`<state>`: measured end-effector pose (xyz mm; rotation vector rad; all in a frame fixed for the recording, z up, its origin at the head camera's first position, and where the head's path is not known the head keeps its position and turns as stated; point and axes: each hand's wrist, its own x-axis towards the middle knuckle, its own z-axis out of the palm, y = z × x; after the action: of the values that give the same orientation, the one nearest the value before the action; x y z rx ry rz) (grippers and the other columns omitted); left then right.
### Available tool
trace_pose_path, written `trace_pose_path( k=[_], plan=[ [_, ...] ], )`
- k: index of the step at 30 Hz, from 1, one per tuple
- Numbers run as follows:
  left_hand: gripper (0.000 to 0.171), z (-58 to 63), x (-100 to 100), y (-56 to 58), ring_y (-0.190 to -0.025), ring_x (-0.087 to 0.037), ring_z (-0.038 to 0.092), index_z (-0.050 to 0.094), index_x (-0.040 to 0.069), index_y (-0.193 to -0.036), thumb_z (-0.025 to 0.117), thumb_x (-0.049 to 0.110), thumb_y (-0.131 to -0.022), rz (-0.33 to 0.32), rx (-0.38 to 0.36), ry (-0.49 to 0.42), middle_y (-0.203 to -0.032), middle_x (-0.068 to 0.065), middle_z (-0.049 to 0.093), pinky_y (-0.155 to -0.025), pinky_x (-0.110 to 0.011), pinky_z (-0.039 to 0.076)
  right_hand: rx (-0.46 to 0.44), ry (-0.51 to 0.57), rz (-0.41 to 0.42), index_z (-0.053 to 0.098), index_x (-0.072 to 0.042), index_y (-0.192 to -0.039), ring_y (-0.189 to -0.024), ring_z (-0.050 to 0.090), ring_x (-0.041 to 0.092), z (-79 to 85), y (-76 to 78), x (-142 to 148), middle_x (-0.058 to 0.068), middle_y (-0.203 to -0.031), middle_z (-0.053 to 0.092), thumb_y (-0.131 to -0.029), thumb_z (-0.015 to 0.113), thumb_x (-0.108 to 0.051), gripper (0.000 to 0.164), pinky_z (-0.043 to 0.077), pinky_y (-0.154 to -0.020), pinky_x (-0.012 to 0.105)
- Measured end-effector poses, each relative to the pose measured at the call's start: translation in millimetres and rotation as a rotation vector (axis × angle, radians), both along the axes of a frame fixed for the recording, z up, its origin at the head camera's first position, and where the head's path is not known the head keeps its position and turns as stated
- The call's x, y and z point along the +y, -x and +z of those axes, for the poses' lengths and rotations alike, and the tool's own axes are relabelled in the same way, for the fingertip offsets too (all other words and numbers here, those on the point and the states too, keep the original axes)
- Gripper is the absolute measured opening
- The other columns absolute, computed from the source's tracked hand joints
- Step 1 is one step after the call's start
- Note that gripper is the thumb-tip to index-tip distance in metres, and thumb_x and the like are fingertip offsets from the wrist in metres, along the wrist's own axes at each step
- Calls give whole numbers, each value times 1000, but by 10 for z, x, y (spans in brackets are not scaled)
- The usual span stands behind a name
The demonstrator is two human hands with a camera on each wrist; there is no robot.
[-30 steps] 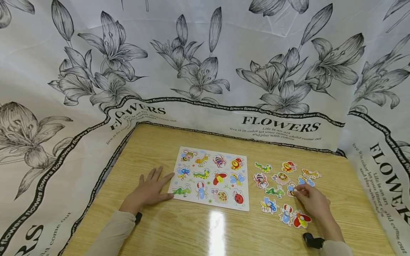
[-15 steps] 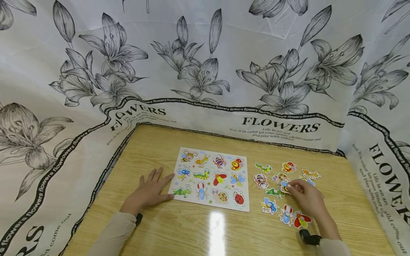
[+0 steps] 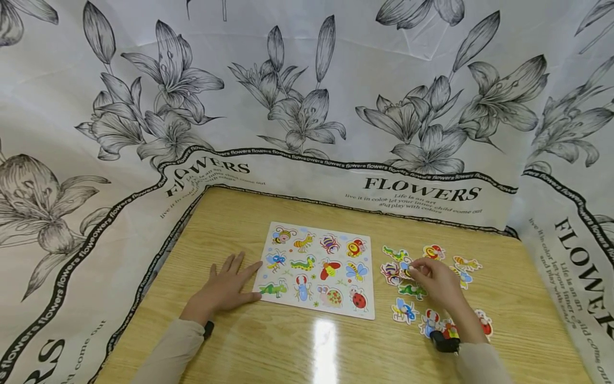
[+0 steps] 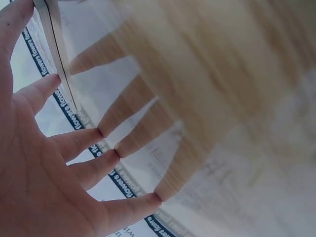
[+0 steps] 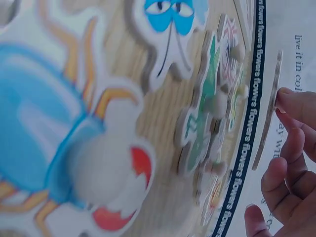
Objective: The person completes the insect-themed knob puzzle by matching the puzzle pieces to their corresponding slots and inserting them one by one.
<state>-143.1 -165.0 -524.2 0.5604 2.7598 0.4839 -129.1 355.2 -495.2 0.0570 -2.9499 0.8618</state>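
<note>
My left hand [image 3: 223,285] lies with fingers spread on the table, thumb and index finger at the left edge of a white insect puzzle board [image 3: 345,311]. Palm and fingertips [image 4: 133,206] show in the left wrist view. Between thumb and fingertips, my right hand [image 3: 438,282] pinches a bee puzzle piece [image 3: 405,266]. The right wrist view shows that piece [image 5: 269,113] edge-on, raised above the table. It overlaps the spider piece [image 3: 390,273] and sits over the grasshopper piece [image 3: 413,290] in the head view. My right hand partly hides the pieces behind it.
Several knobbed pieces lie right of the board, among them a caterpillar [image 3: 393,252], a mosquito [image 3: 404,311], a stag beetle [image 5: 39,108] and a ladybug [image 3: 485,322]. A flower-printed cloth [image 3: 307,176] rises along the table's [image 3: 259,341] back and sides.
My right hand has lifted the bee piece from among the loose pieces and carried it left toward the board. A ladybug piece has come into sight behind the right forearm. The left hand stays put.
</note>
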Motion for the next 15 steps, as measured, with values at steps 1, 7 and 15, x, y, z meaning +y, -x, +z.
trace_pose_path(
  k=[1, 7, 15],
  plan=[
    [81, -1, -2, -2, -147, -48, 10, 35, 28, -158, 65, 61, -90, 0, 1, -1, -163, -23, 14, -103, -80, 9, 3, 2, 8, 71, -6, -107, -60, 44, 16, 1, 19, -29, 2, -74, 51, -97, 68, -25, 21, 32, -54, 32],
    [81, -22, -18, -1, -147, -48, 10, 34, 29, -158, 64, 62, -90, -1, 9, 6, -164, -23, 13, -103, -80, 9, -21, 48, 35, 70, -7, -107, -54, 48, 15, 4, 131, -214, 2, -73, 53, -97, 69, -24, 20, 37, -49, 31],
    [82, -11, -19, -8, -148, -47, 9, 33, 29, -158, 63, 62, -90, -1, -3, 3, -164, -22, 12, -104, -80, 8, 5, 28, 97, 71, -9, -105, -59, 46, 17, 14, 319, -492, 2, -75, 52, -96, 70, -21, 15, 35, -56, 34]
  ],
)
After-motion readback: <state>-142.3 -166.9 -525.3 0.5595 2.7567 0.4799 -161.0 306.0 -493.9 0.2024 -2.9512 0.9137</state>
